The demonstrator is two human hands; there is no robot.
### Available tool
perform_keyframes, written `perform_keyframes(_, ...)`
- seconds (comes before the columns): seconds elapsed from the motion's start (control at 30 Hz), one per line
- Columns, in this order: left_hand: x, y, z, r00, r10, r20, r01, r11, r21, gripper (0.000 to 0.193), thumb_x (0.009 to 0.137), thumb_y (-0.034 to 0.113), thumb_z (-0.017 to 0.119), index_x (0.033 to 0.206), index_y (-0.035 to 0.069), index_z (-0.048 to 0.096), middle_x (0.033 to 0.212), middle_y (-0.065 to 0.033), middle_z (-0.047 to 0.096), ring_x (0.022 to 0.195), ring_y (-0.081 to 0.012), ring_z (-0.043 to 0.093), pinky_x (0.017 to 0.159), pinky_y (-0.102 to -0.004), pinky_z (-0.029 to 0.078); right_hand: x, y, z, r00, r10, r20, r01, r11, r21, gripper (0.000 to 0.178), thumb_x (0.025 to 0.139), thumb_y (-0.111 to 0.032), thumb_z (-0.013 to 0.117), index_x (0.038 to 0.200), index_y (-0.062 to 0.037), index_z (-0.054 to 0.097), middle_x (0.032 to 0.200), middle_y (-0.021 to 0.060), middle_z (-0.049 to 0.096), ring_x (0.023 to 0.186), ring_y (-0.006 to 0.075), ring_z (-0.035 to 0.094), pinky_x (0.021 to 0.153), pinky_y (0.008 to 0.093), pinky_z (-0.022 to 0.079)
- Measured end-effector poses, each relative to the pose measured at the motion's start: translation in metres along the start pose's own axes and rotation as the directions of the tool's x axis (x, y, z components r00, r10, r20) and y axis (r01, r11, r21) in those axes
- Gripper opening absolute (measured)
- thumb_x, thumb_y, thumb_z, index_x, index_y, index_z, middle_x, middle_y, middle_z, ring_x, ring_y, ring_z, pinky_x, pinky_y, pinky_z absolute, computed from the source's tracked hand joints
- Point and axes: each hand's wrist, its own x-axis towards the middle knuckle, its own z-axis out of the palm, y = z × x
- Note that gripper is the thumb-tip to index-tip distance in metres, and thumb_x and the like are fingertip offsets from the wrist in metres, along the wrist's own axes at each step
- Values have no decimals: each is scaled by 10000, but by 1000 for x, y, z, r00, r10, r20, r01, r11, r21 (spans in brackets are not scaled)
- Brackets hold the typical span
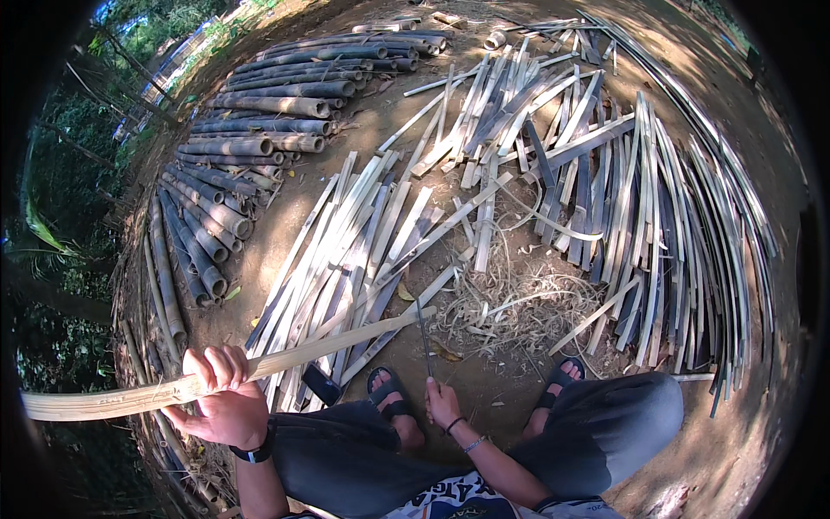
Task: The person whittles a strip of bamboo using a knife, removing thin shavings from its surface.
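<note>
A long pale bamboo strip [320, 348] runs from the left edge toward the middle, its far end slightly raised. My left hand [226, 394] grips it, fingers curled over the top edge and thumb below. In front of my lap, my right hand [443, 405] is closed around the handle of a long, thin-bladed knife [424, 337]. The blade points away from me and crosses the strip close to its right end; I cannot tell whether it touches. Most of the knife's handle is hidden in my fist.
Split bamboo strips [346, 229] lie just ahead, with more strips [666, 233] heaped at the right. Curly shavings [519, 303] cover the ground between my sandalled feet [393, 402] and the piles. Whole bamboo poles [268, 108] are stacked at the far left, beside dense greenery [60, 208].
</note>
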Motion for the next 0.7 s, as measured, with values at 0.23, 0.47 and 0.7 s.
perform_keyframes(0.23, 2, -3, -4, 990, 41, -137, -45, 999, -30, 549, 861, 627, 348, 695, 107, 294, 602, -16, 289, 529, -130, 255, 514, -244, 252, 29, 19, -7, 999, 41, -18, -40, 997, 65, 481, 953, -477, 401, 693, -75, 439, 478, 5, 402, 360, 118, 415, 332, 281, 336)
perform_keyframes(0.47, 4, -7, -6, 988, 57, -141, -59, 998, -13, 556, 870, 634, 323, 710, 102, 308, 592, -13, 291, 520, -121, 264, 485, -242, 245, 42, 34, -2, 968, -236, -87, 223, 965, -135, 503, 938, -517, 401, 698, -76, 435, 471, 13, 403, 348, 128, 418, 319, 288, 347)
perform_keyframes(0.7, 3, -7, -11, 989, 81, -123, -78, 996, 31, 587, 880, 638, 269, 708, 87, 370, 599, -3, 279, 519, -115, 257, 475, -238, 236, 39, 36, 4, 994, 54, -90, -46, 995, 84, 517, 937, -498, 415, 665, -61, 458, 484, 30, 439, 350, 152, 446, 329, 309, 362)
